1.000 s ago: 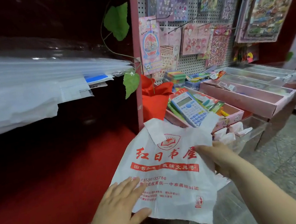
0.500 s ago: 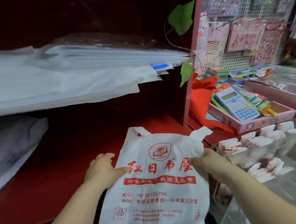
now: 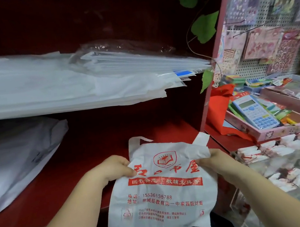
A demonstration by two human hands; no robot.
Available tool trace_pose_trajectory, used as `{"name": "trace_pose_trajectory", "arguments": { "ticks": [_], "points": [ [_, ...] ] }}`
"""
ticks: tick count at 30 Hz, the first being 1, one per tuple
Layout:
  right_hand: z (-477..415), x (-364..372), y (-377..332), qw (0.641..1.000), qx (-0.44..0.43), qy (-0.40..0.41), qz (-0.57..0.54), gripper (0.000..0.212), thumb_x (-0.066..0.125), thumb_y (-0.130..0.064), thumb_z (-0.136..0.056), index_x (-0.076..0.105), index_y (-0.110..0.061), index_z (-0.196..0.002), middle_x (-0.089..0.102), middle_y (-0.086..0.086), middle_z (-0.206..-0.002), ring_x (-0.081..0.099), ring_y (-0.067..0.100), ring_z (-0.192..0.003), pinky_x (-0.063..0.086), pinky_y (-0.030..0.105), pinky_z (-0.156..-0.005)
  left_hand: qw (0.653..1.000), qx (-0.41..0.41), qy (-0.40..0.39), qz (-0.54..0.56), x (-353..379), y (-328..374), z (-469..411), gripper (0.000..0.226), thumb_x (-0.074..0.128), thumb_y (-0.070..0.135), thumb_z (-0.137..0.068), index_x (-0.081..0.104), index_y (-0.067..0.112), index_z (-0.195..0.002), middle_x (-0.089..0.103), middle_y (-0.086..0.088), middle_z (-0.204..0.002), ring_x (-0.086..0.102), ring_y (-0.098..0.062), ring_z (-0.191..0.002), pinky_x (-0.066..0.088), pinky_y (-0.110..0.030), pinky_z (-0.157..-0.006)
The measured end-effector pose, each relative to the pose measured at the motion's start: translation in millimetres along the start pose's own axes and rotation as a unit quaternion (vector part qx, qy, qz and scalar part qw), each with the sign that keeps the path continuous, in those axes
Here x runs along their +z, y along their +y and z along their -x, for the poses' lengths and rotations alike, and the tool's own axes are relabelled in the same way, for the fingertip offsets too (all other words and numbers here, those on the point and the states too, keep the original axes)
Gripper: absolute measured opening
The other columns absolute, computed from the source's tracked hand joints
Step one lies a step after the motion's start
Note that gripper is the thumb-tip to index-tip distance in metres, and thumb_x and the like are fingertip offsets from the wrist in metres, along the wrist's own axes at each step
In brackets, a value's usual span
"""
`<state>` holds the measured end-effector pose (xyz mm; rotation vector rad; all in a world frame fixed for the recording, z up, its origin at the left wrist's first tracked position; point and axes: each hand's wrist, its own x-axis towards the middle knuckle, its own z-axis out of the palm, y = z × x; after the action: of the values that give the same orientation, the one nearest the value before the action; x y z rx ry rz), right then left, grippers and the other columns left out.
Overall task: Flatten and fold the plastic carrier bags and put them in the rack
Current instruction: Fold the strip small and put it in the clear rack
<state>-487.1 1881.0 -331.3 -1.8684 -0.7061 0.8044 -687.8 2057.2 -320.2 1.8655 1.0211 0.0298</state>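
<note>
Left hand (image 3: 114,169) and right hand (image 3: 216,159) each pinch a top corner of the white carrier bag (image 3: 163,195), which droops off the red shelf (image 3: 62,184) at its front edge. Left thumb now covers the first red character, it didn't a moment ago. Further back there's a stack of white bags (image 3: 44,90), and off right a pink tray (image 3: 276,132) holding a calculator (image 3: 255,115).

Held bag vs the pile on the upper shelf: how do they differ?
The held bag carries red print; the shelf pile looks plain white and clear. The held bag is single, creased, gripped near its top by the left hand and right hand; the shelf pile lies flat, many layers deep. Both are thin plastic.
</note>
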Motion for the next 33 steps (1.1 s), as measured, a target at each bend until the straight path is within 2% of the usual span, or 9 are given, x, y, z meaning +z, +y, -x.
{"name": "trace_pose_trajectory", "arguments": {
  "ticks": [6, 9, 14, 18, 23, 25, 28, 30, 33],
  "points": [
    [4.6, 4.7, -12.3, 0.998, -0.036, -0.055, -0.019, 0.013, 0.056, -0.001, -0.087, 0.067, -0.006, -0.090, 0.072, 0.004, -0.076, 0.068, 0.011, -0.063, 0.053, 0.020, -0.055, 0.952, -0.021, -0.005, 0.305, -10.9, -14.9, 17.5, 0.015, 0.062, 0.018, -0.085, 0.066, 0.004, -0.088, 0.072, -0.013, -0.075, 0.069, -0.024, -0.063, 0.056, -0.034, -0.058],
    [7.6, 4.1, -18.0, 0.996, -0.058, -0.074, -0.009, 0.012, 0.056, -0.005, -0.088, 0.068, -0.009, -0.086, 0.073, 0.006, -0.083, 0.069, 0.018, -0.076, 0.055, 0.028, -0.071, 0.935, -0.033, -0.006, 0.354, -15.2, -21.0, 24.6, 0.016, 0.058, 0.012, -0.087, 0.064, -0.002, -0.088, 0.071, -0.016, -0.070, 0.068, -0.024, -0.056, 0.056, -0.030, -0.048],
    [10.7, 2.5, -19.4, 0.992, -0.029, -0.113, -0.038, 0.022, 0.047, -0.014, -0.095, 0.062, -0.007, -0.081, 0.070, 0.003, -0.065, 0.064, 0.010, -0.050, 0.043, 0.016, -0.040, 0.947, 0.013, 0.027, 0.319, -19.4, -33.4, 39.7, 0.011, 0.055, 0.005, -0.088, 0.064, 0.002, -0.084, 0.071, -0.008, -0.066, 0.068, -0.014, -0.055, 0.052, -0.020, -0.046],
    [7.7, 7.6, -11.8, 0.990, -0.025, -0.121, -0.072, 0.025, 0.043, -0.015, -0.097, 0.062, -0.006, -0.083, 0.072, 0.008, -0.073, 0.068, 0.017, -0.060, 0.051, 0.023, -0.048, 0.952, 0.060, 0.065, 0.294, -20.0, -35.5, 52.9, 0.012, 0.055, 0.002, -0.088, 0.065, 0.004, -0.080, 0.070, -0.005, -0.063, 0.066, -0.012, -0.053, 0.050, -0.018, -0.044],
    [7.5, 16.2, -10.7, 0.969, -0.015, -0.119, -0.214, 0.022, 0.039, 0.002, -0.093, 0.060, -0.003, -0.092, 0.071, 0.009, -0.066, 0.067, 0.017, -0.055, 0.055, 0.025, -0.049, 0.944, 0.119, 0.104, 0.289, -27.1, -34.9, 63.0, 0.016, 0.051, 0.001, -0.089, 0.065, 0.008, -0.087, 0.071, -0.003, -0.069, 0.067, -0.012, -0.059, 0.053, -0.021, -0.055],
    [9.1, 16.3, -13.3, 0.952, -0.031, -0.130, -0.275, 0.014, 0.055, 0.001, -0.081, 0.061, -0.001, -0.093, 0.071, 0.013, -0.071, 0.068, 0.022, -0.059, 0.056, 0.028, -0.050, 0.934, 0.142, 0.098, 0.312, -32.4, -34.4, 66.2, 0.020, 0.048, 0.002, -0.090, 0.066, 0.009, -0.092, 0.072, -0.004, -0.074, 0.068, -0.013, -0.063, 0.054, -0.022, -0.059],
    [7.0, 13.7, -13.5, 0.931, -0.049, -0.165, -0.323, 0.071, 0.088, -0.014, -0.034, 0.064, 0.000, -0.100, 0.069, 0.021, -0.088, 0.069, 0.028, -0.069, 0.057, 0.034, -0.056, 0.901, 0.177, 0.067, 0.390, -35.6, -31.5, 72.9, 0.032, 0.047, -0.001, -0.082, 0.075, 0.012, -0.077, 0.073, -0.006, -0.076, 0.069, -0.014, -0.065, 0.055, -0.022, -0.054],
    [6.1, 12.3, -11.4, 0.923, -0.072, -0.166, -0.340, 0.067, 0.087, -0.012, -0.029, 0.069, -0.004, -0.093, 0.070, 0.018, -0.085, 0.069, 0.026, -0.067, 0.057, 0.032, -0.055, 0.888, 0.185, 0.049, 0.419, -35.8, -29.4, 77.8, 0.034, 0.046, 0.000, -0.073, 0.076, 0.013, -0.066, 0.072, -0.008, -0.072, 0.069, -0.015, -0.063, 0.054, -0.022, -0.052],
    [9.5, 8.9, -7.4, 0.921, -0.085, -0.163, -0.343, 0.066, 0.091, -0.022, -0.011, 0.075, -0.011, -0.074, 0.071, 0.013, -0.078, 0.069, 0.023, -0.065, 0.057, 0.030, -0.055, 0.878, 0.168, 0.028, 0.447, -34.2, -31.5, 79.4, 0.048, 0.032, -0.004, -0.081, 0.073, 0.006, -0.057, 0.068, -0.014, -0.066, 0.067, -0.019, -0.056, 0.053, -0.022, -0.049]
  ]
}}
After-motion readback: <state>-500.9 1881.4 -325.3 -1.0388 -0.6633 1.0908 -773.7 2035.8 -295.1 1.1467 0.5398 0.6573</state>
